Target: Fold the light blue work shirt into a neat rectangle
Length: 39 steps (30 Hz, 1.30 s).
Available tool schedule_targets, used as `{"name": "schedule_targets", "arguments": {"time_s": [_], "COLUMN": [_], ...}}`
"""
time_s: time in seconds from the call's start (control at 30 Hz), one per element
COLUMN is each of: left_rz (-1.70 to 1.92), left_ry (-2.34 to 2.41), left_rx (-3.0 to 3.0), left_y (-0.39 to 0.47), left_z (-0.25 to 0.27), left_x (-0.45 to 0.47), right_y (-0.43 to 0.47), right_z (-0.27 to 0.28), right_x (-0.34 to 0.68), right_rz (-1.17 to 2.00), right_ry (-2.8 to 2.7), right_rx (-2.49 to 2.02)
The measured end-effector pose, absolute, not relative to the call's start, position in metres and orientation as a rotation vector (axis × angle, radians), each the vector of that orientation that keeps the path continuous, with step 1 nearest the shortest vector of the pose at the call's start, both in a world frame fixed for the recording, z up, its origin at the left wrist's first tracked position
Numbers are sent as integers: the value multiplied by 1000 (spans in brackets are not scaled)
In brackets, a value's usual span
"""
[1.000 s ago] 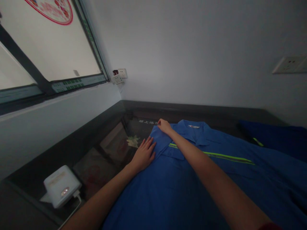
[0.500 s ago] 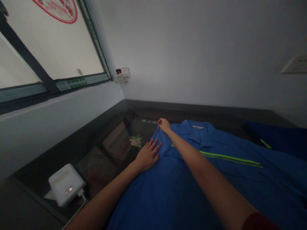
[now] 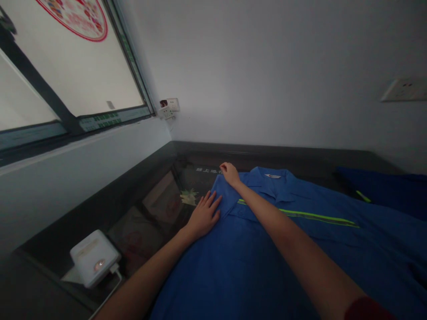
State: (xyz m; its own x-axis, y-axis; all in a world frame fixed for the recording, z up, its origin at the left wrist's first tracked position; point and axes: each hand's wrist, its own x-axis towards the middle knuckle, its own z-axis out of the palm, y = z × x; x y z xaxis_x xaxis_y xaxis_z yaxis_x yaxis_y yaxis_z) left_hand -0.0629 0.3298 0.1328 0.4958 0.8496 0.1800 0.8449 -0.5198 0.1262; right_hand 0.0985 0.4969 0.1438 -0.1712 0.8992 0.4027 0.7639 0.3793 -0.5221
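A blue collared work shirt (image 3: 240, 262) with a yellow-green stripe lies spread on a dark, glossy tabletop (image 3: 160, 155). My left hand (image 3: 204, 215) rests flat on the shirt's left edge, fingers stretched and apart. Beyond it, my right hand (image 3: 230, 174) is at the far left shoulder corner of the shirt, its fingers curled together just past the cloth's edge. No fabric shows between those fingertips. The collar with its white label lies to the right of this hand, and my right forearm crosses over the stripe.
A white box-shaped device (image 3: 95, 258) with a cable stands at the left. Darker blue folded cloth (image 3: 393, 189) lies at the far right. A window (image 3: 100, 84) and white walls border the table, with sockets (image 3: 171, 105) in the corner and another outlet (image 3: 405, 89) at right.
My right hand has come off the pinched shoulder corner and risen slightly; the corner now lies lower beside it. My left hand stays on the cloth. The view has shifted a little.
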Motion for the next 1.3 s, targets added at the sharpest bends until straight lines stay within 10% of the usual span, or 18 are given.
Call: {"name": "schedule_targets", "arguments": {"time_s": [0.97,1.3], "left_rz": [173,811], "left_ry": [1527,1656], "left_rx": [2642,2257], "left_y": [332,396], "left_z": [122,199], "left_x": [-57,-96], "right_y": [447,401], "right_z": [114,176], "right_x": [112,161], "right_rz": [292,316], "right_ry": [-2543,-1977], "right_rx": [-1240,-1109]}}
